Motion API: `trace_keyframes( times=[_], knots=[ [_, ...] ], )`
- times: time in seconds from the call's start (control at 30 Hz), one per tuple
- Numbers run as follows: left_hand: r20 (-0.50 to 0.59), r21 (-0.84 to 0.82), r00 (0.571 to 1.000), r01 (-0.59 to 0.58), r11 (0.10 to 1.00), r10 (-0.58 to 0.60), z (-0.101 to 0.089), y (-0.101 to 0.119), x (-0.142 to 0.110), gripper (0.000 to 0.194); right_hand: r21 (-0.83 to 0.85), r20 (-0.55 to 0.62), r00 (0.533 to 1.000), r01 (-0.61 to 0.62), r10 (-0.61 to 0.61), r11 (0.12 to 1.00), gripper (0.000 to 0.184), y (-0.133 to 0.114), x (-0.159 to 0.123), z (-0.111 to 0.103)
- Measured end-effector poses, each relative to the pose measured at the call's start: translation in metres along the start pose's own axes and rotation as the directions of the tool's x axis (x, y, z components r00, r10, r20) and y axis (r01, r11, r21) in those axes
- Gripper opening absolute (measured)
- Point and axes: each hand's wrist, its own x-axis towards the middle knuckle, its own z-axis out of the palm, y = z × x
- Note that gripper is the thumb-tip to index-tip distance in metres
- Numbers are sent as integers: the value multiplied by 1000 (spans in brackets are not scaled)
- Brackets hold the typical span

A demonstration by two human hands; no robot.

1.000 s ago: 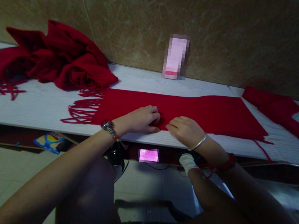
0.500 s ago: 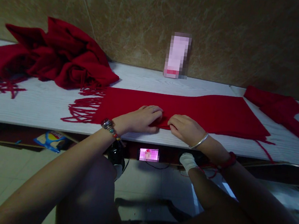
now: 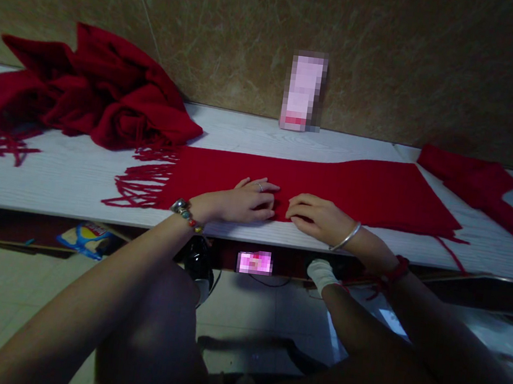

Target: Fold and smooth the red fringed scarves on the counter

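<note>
A red fringed scarf point(image 3: 236, 167) lies folded in a long flat strip on the white tabletop point(image 3: 233, 229), its tassels at the left end. At the middle of its near edge, my left hand point(image 3: 248, 205) has thumb and forefinger drawn together on the cloth, while a ringed finger stretches out over it. Close by on the right, my right hand point(image 3: 313, 214) is closed with curled fingertips on the same edge. A narrow gap separates the two hands. The fingertips partly hide the cloth they hold.
Heaped at the left is more red fringed cloth point(image 3: 122, 101). Another folded red piece point(image 3: 477, 182) lies at the right. A pixelated pink object point(image 3: 303, 92) leans on the brown marbled wall point(image 3: 238, 40). Below the tabletop are a lit screen point(image 3: 255, 262) and a blue-and-yellow packet point(image 3: 86, 240).
The fingers of my left hand have shifted slightly, with the ringed finger now straighter. My right hand stays at the scarf's near edge. The view has moved a little.
</note>
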Motion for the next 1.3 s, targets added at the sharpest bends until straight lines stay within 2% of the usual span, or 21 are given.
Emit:
trace_keyframes(
  times=[0.13,0.2,0.3,0.4,0.5,0.57,0.7,0.8,0.97,1.13,1.2,1.3],
  knots=[
    [-106,31,990,98,995,-94,9,-4,6,42,94,-6,1000,12,-12,996,23,5,-2,-3],
    [-101,77,986,143,987,-135,12,-4,8,52,114,5,1000,7,-8,993,24,7,-3,-4],
    [-62,137,983,180,974,-173,13,-3,9,55,134,18,1000,-10,8,991,23,8,-5,-5],
    [-47,153,977,215,965,-210,13,-1,9,57,140,-36,996,-77,83,987,25,8,-5,0],
    [-61,160,972,234,959,-227,14,-1,8,59,81,-109,971,-204,212,976,31,7,-4,8],
    [-71,165,973,230,959,-221,15,-2,8,61,4,-65,953,-297,296,955,40,7,-3,13],
    [-79,160,972,233,959,-223,16,-5,5,63,-137,173,890,-403,422,905,57,6,-3,17],
    [-92,160,965,259,952,-247,16,-7,2,63,-185,246,866,-399,436,898,60,6,-4,16],
    [-109,184,938,345,920,-330,15,-14,-7,61,-219,268,859,-387,436,896,63,3,-5,14],
    [-133,181,880,473,862,-455,9,-26,-18,59,-238,261,855,-394,449,888,61,-3,-2,12],
    [-139,161,842,538,827,-521,7,-31,-21,59,-241,242,879,-356,411,903,57,-5,0,11],
    [-151,136,798,601,788,-583,5,-35,-23,60,-252,197,939,-230,283,940,47,-6,4,9]
  ],
)
